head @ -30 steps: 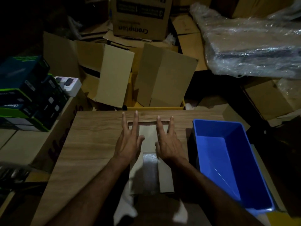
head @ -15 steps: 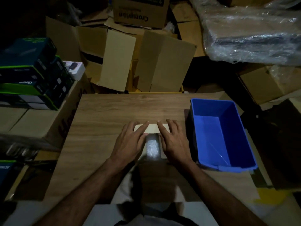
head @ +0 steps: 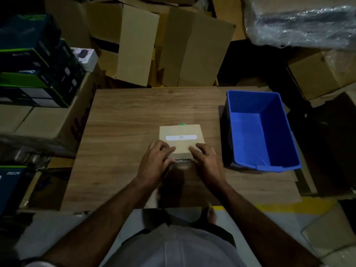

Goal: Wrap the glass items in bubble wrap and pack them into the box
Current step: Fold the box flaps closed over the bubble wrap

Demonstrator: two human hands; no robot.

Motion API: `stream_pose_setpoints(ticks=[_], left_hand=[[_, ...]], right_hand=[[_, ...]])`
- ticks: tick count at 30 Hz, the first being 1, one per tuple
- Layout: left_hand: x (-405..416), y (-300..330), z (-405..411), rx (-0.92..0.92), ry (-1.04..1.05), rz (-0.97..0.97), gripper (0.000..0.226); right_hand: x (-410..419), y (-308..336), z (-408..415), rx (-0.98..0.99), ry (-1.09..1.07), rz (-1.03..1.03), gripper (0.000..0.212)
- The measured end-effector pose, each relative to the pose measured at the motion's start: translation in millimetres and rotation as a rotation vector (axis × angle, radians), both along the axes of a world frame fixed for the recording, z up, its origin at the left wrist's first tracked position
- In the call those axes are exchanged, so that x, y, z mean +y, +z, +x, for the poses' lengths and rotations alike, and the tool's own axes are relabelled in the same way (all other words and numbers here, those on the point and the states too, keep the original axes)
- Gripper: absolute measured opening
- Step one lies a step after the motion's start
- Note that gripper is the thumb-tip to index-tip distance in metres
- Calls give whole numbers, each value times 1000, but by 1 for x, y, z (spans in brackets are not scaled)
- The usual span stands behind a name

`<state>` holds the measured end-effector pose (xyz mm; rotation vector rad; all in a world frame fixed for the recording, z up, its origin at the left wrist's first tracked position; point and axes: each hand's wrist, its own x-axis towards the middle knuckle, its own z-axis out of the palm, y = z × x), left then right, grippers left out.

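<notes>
A small cardboard box (head: 181,132) lies on the wooden table (head: 125,132), its top flap folded down and a white label (head: 181,137) across it. A thin strip of bubble wrap (head: 183,160) shows at the box's near edge. My left hand (head: 156,162) grips the near left corner with bent fingers on the top. My right hand (head: 207,162) grips the near right corner the same way. Whatever the wrap covers is hidden inside. A blue plastic bin (head: 277,135) stands to the right of the box, with nothing visible in it.
Dark product boxes (head: 34,60) are stacked on cartons at the left. Upright cardboard boxes (head: 138,45) crowd the table's far edge. A plastic-wrapped bundle (head: 304,22) lies at the back right. A yellow floor line (head: 289,206) runs past the near right corner.
The open box with bubble wrap showing now has its top flap folded over. Both hands went from flat and outstretched to bent at the near edge. The view pulled back.
</notes>
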<state>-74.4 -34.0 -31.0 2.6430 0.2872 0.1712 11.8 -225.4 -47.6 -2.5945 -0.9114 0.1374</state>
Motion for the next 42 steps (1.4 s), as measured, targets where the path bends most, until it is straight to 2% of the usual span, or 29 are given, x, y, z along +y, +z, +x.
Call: stream_pose_setpoints(ticks=[3,7,11,13,15,17,21,27,30,33,35,38,42], left_hand=[[4,-6,-3,-5,-18,-24,34],[6,-19,-6,-21,-8,-21,27],[6,-28,-4,-27,-29,29,27],[8,-39,-5,17,-55,119,29],[12,-52,-10,58,-102,211,36],[14,-63,-15,47,-164,197,47],[16,-68,-8,90,-174,246,75],[33,-59,26,200,-133,181,70],[40,-56,40,317,-146,184,84],[42,-52,46,336,-144,231,96],[41,-48,48,330,-150,279,92],[35,-45,50,314,-137,340,73],[14,-39,47,260,-22,356,58]], right_hand=[[-3,-5,1,20,-6,5,54],[-7,-14,3,39,9,-2,57],[-9,-21,3,94,-10,53,56],[-10,-24,1,87,13,24,54],[-11,-31,0,22,47,-41,49],[-8,-37,1,-29,61,-102,46],[2,-42,6,10,51,-132,50],[23,-41,34,90,50,-115,57],[33,-41,47,114,48,-118,57],[39,-43,54,88,42,-133,60],[41,-44,54,84,37,-134,62],[39,-44,53,97,40,-142,64],[34,-39,52,74,110,-179,65]])
